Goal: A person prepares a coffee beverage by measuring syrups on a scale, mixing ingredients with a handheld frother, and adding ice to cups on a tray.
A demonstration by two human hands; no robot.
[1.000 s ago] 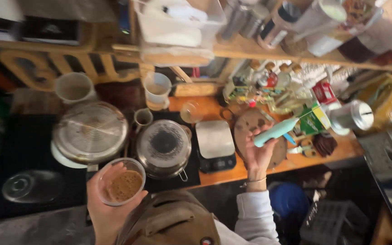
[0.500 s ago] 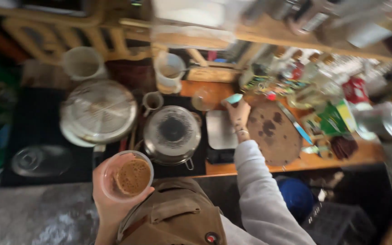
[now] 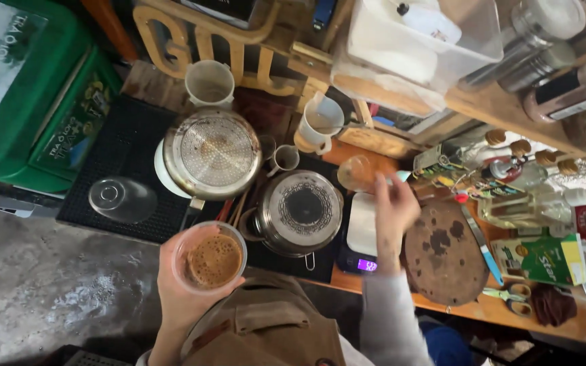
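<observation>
A clear plastic cup of frothy brown drink [image 3: 209, 258] sits cradled in the left hand [image 3: 183, 293], fingers wrapped round its lower wall, held just below a lidded steel pot [image 3: 300, 211] on a black mat [image 3: 113, 159]. The right hand [image 3: 393, 215] hovers above a white kitchen scale [image 3: 363, 234], fingers loosely bent toward a small glass [image 3: 357, 173]; blur hides whether they touch it. A round wooden board [image 3: 444, 252] lies beside.

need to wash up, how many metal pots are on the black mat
2: a wide shiny steel pot at the mat's back, and a smaller steel pot with a dark patterned lid to its right. Others may be hidden.
</observation>
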